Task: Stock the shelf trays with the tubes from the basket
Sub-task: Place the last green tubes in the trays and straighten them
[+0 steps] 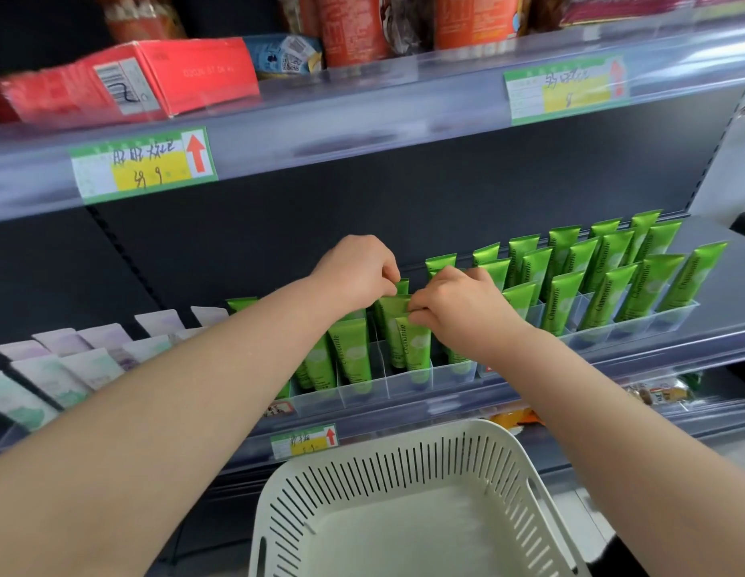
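Both hands, left (356, 266) and right (458, 308), pinch one tube (393, 322) by its crimp over the tray (408, 378); light, soft, likely slick.

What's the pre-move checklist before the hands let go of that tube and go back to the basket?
1. Left hand pinching the green tube top: ok.
2. Right hand on the same tube top: ok.
3. Tube bottom seated in its slot of the clear tray: cannot tell, front tubes hide it.
4. Neighbouring tubes upright: ok.
5. Basket within view below the shelf: ok.
6. Tubes left in basket: not ok, visible part looks empty.
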The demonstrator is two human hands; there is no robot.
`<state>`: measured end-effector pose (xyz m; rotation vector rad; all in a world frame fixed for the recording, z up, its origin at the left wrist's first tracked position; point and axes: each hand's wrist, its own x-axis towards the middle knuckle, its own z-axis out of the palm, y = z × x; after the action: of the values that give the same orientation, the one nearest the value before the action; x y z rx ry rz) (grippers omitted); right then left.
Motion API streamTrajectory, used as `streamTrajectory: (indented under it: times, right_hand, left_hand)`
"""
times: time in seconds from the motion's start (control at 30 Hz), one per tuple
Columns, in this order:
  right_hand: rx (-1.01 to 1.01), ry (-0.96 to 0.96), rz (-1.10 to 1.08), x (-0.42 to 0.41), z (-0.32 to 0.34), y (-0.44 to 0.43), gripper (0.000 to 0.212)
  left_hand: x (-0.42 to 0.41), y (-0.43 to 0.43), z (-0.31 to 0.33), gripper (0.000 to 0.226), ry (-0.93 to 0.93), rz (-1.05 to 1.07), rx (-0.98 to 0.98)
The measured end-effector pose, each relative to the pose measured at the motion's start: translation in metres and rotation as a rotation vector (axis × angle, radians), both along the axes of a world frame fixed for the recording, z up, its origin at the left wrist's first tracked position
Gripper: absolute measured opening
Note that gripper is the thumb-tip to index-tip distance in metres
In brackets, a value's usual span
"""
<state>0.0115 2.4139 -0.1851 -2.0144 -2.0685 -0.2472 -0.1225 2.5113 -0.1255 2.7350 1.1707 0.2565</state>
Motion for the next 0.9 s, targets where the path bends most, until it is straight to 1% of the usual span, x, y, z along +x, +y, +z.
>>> streamTrajectory:
  times: [0.1, 0.2, 0.27, 0.47, 0.63, 0.7, 0.77, 0.83, 0.9]
  right_hand:
    - [0.016, 0.072, -0.037, 0.002, 0.003, -0.004, 0.031]
    - [0.057, 0.057, -0.088, 0.006, 0.004, -0.007, 0.026]
    - [0.07, 0.078, -0.11, 0.008, 0.005, -0.008, 0.03]
    - [0.156, 0.077, -0.16, 0.012, 0.007, -0.01, 0.026]
    - [0.157, 0.076, -0.157, 0.014, 0.008, -0.011, 0.027]
    - [0.164, 0.081, -0.156, 0.014, 0.009, -0.01, 0.026]
    - [0.176, 0.084, -0.153, 0.013, 0.009, -0.007, 0.026]
    - [0.192, 0.09, -0.147, 0.012, 0.011, -0.001, 0.024]
    - [0.195, 0.097, -0.132, 0.011, 0.013, 0.008, 0.023]
  left_hand:
    - [0.003, -0.004, -0.003, 0.016, 0.087, -0.013, -0.008]
    - [0.006, -0.006, -0.008, 0.017, 0.133, 0.002, 0.006]
    - [0.01, -0.009, -0.011, 0.016, 0.132, 0.007, 0.031]
    - [0.019, -0.016, -0.012, 0.016, 0.062, 0.029, 0.096]
    - [0.021, -0.015, -0.013, 0.015, 0.075, 0.043, 0.036]
    - [0.018, -0.011, -0.008, 0.01, 0.025, 0.048, -0.016]
    - [0.013, -0.006, -0.001, 0.005, -0.046, 0.062, -0.03]
    - [0.007, 0.001, 0.005, 0.005, -0.096, 0.096, -0.011]
    - [0.001, 0.008, 0.009, 0.008, -0.106, 0.129, 0.013]
